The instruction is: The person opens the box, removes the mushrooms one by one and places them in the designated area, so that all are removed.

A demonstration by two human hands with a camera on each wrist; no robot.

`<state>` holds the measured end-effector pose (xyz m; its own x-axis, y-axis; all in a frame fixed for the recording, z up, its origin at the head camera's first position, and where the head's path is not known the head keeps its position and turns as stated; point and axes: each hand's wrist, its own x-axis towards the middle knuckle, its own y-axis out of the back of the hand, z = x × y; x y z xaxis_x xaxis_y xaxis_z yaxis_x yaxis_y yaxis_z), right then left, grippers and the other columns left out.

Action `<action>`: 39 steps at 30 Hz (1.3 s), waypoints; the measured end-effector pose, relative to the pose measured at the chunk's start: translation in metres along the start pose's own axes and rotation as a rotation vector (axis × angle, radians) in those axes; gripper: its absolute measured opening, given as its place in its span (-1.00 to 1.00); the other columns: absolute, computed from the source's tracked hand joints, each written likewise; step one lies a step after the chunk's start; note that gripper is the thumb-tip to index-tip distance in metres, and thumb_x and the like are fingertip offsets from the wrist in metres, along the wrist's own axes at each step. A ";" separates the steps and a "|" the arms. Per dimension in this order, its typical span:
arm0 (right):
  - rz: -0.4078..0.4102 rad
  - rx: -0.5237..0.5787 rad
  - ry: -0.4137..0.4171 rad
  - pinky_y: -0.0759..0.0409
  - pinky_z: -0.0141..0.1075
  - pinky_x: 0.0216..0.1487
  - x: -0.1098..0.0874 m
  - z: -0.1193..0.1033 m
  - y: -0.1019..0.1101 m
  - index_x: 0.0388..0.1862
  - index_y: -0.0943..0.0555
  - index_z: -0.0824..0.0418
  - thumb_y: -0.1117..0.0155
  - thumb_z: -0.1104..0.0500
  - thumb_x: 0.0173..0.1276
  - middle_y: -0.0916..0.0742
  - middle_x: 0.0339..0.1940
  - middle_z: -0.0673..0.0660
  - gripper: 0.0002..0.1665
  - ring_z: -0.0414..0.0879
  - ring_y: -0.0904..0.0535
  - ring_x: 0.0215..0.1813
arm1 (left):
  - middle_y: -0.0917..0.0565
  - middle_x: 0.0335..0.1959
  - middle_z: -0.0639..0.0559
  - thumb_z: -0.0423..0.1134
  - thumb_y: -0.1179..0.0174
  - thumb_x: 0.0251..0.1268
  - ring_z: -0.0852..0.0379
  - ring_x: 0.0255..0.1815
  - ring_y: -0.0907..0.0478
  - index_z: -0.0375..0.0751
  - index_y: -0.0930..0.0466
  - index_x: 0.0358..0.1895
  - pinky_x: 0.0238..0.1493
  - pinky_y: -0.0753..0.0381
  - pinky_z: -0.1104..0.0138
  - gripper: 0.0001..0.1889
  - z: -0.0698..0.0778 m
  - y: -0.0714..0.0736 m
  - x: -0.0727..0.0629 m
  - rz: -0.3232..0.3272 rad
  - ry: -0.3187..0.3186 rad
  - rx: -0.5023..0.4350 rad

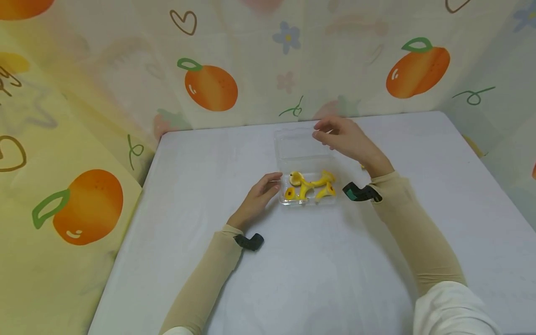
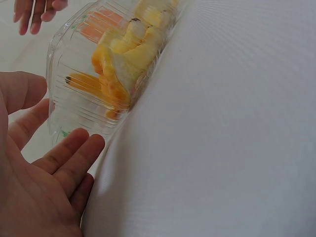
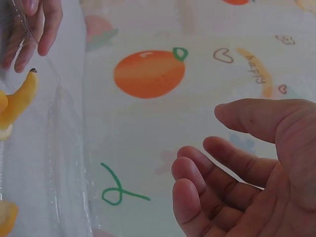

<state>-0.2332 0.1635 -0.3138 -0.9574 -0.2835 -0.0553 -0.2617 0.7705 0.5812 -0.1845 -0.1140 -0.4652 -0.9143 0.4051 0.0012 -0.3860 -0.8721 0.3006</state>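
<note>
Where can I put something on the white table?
Bare: left of the left hand, between the beige sleeves, right of the right sleeve. Crowded: the clear rectangular plastic box, curved yellow pieces inside, right hand by its lid.

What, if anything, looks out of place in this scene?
A small yellow piece shows outside the clear plastic box, beside the right hand; it looks odd because the other yellow pieces lie inside.

The banana peels (image 1: 306, 185) are of yellow colour, with dark tips. The box (image 1: 310, 203) is transparent. The worktop (image 1: 318, 260) is white. The forearm sleeves (image 1: 418, 237) are beige, the wrist cameras (image 1: 250, 242) black. The cloth (image 1: 255, 79) is cream, printed with oranges (image 1: 211, 88) and blue flowers (image 1: 287, 38).
</note>
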 end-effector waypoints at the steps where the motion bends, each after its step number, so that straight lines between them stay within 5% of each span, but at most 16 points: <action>1: -0.003 -0.001 -0.001 -0.61 -0.17 0.06 0.001 0.000 -0.001 0.27 -0.53 0.15 -0.18 -0.10 0.52 -0.66 0.17 0.15 -0.50 0.01 -0.61 0.01 | -0.41 0.49 -0.03 -0.19 -0.01 0.61 -0.05 0.47 -0.42 -0.09 -0.34 0.46 0.56 -0.32 0.05 -0.56 0.000 0.000 0.000 -0.001 -0.001 0.000; 22: -0.062 -0.035 0.016 -0.59 -0.30 -0.12 0.013 0.009 -0.032 0.20 -0.58 0.19 -0.20 -0.05 0.50 -0.70 0.12 0.18 -0.55 0.02 -0.60 -0.13 | -0.42 0.49 -0.10 -0.20 -0.01 0.61 -0.11 0.49 -0.39 -0.13 -0.33 0.47 0.57 -0.31 0.01 -0.55 -0.002 0.001 0.002 -0.009 -0.010 -0.012; 30: -0.081 -0.025 0.014 -0.60 -0.30 -0.11 0.014 0.018 -0.042 0.19 -0.58 0.18 -0.19 -0.03 0.51 -0.69 0.12 0.18 -0.58 0.21 -0.61 -0.01 | -0.43 0.48 -0.03 -0.17 0.00 0.61 -0.05 0.48 -0.41 -0.08 -0.33 0.46 0.56 -0.33 0.04 -0.56 -0.002 0.001 0.001 -0.008 0.009 0.001; 39: -0.122 -0.036 -0.004 -0.65 -0.24 -0.06 0.017 0.023 -0.054 0.20 -0.57 0.20 -0.19 -0.03 0.51 -0.69 0.14 0.19 -0.57 0.18 -0.61 0.04 | -0.41 0.49 -0.04 -0.19 0.01 0.62 -0.06 0.49 -0.40 -0.09 -0.33 0.46 0.57 -0.32 0.04 -0.56 -0.002 0.001 0.001 -0.014 0.003 0.005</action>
<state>-0.2380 0.1305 -0.3648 -0.9192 -0.3715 -0.1304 -0.3717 0.7097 0.5985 -0.1864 -0.1150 -0.4663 -0.9092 0.4164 -0.0060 -0.3982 -0.8650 0.3054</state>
